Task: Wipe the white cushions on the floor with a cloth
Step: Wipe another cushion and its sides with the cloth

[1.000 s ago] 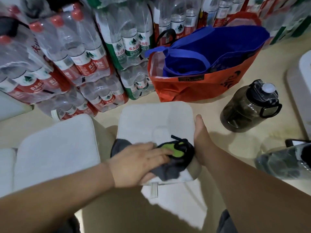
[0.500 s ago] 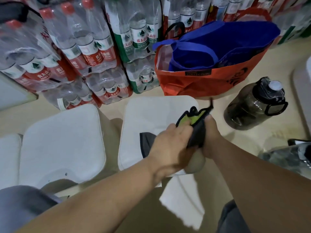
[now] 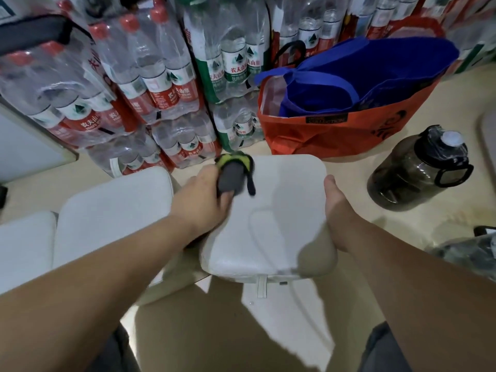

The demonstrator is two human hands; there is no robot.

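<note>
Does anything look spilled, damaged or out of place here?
No spill shows. The white cushion being wiped has a grey-brown near-right corner, unlike its white top; stain or shadow, I cannot tell.

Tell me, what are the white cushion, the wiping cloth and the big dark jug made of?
The white cushion: probably foam under a matte fabric cover; a sewn tab shows at its near edge. The cloth: soft grey fabric with green and black trim, bunched up. The dark jug: likely smoky see-through plastic, glossy, with a black lid.
</note>
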